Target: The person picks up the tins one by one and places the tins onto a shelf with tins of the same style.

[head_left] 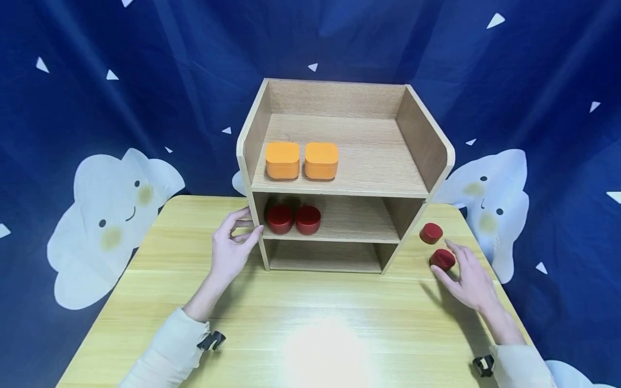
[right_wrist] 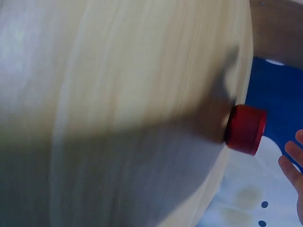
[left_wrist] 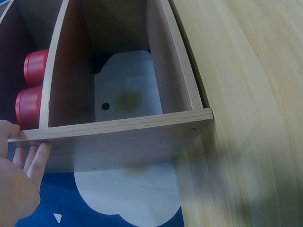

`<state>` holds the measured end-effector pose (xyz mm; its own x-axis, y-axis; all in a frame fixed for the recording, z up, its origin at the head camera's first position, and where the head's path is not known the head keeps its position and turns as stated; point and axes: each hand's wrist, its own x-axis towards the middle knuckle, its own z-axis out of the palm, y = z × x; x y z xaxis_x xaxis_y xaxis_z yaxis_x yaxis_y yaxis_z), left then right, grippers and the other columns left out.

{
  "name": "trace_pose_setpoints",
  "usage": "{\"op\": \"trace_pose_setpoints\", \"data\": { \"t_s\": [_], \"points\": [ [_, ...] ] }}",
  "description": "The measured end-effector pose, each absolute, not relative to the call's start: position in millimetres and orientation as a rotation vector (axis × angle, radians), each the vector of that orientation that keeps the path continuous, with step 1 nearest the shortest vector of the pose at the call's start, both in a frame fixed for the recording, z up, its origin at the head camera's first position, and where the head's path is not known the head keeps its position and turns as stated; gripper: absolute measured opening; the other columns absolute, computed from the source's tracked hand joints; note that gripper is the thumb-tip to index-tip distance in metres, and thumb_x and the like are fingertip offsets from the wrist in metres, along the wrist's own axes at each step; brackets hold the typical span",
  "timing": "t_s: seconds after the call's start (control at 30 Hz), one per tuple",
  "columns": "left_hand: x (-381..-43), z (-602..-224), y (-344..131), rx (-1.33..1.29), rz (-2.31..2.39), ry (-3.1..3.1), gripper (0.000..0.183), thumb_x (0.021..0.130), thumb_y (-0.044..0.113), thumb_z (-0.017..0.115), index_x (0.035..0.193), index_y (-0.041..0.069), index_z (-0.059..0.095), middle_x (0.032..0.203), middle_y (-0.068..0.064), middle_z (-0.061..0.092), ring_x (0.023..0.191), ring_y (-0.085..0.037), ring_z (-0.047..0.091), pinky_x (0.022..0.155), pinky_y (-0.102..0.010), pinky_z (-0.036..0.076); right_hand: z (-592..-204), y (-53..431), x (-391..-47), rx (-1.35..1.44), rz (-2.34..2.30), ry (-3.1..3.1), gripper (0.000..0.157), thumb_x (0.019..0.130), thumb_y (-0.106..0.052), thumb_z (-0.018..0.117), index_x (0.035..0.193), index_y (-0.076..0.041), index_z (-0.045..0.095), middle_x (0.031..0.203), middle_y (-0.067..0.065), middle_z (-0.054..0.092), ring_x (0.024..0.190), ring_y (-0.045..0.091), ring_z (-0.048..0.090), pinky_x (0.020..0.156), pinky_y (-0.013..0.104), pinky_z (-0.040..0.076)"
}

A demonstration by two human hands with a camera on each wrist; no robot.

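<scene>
Tabletop [head_left: 388, 318]: pale wood, with glare at its near middle.

Right hand [head_left: 468, 283]: yours, bare, thumb and fingers spread apart, nothing held. Your forearm enters from the lower right; thumb lies on the near side of the tub, fingertips beyond it. The right wrist view shows those fingers clear of it; you cannot tell whether the thumb touches.

Near red tub [head_left: 442, 260]: one, upright on the tabletop, right of the shelf. This seems the piece you are reaching for. Best taken by its side walls, thumb and fingers closing evenly, lest it slide toward the table's edge or knock its neighbour.

Left hand [head_left: 233, 248]: yours, thumb at the front edge, fingers along the outer face, pinching the left panel. A light, steady hold should suffice.

Far red tub [head_left: 430, 233]: one, just beyond the first.

Shelf [head_left: 339, 192]: wooden, three levels. Middle, left end: two red tubs [head_left: 293, 219], side by side. Top, left: two orange boxes [head_left: 302, 160].

Backdrop [head_left: 359, 43]: blue cloth, cloud figures.
</scene>
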<state>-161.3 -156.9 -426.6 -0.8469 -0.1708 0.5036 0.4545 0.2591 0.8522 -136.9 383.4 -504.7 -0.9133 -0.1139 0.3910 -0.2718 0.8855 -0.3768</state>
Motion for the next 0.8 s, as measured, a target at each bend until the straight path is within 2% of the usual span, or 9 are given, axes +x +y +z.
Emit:
{"op": "trace_pose_setpoints", "data": {
  "t_s": [0.33,0.63,0.8],
  "points": [
    [-163.1,-429.4,-156.3,-0.266,-1.624,-2.026,0.044,0.086,-0.008,0.080,0.128,-0.003,0.069,0.115,-0.024,0.072,0.095,0.005,0.068,0.077,-0.017,0.067,-512.7,401.2,-142.7,0.190,0.626,-2.768,0.079,0.094,-0.040,0.077,0.155,-0.003,0.043,0.140,0.028,0.057,0.129,0.049,0.053,0.088,0.070,0.050],
    [-163.3,-429.7,-157.3,-0.269,-1.628,-2.024,0.045,0.086,-0.009,0.080,0.129,-0.003,0.068,0.116,-0.021,0.071,0.095,0.004,0.069,0.078,-0.018,0.068,-524.0,412.8,-150.7,0.269,0.516,-2.770,0.074,0.092,-0.039,0.079,0.147,0.000,0.050,0.133,0.028,0.062,0.115,0.047,0.061,0.084,0.064,0.054],
    [-162.4,-429.4,-157.9,-0.272,-1.624,-2.025,0.045,0.086,-0.009,0.080,0.129,-0.004,0.068,0.116,-0.020,0.071,0.095,0.004,0.069,0.078,-0.019,0.068,-526.4,418.1,-154.6,0.315,0.493,-2.798,0.073,0.092,-0.038,0.079,0.146,0.003,0.051,0.130,0.031,0.062,0.112,0.048,0.061,0.089,0.068,0.054]
  ]
}}
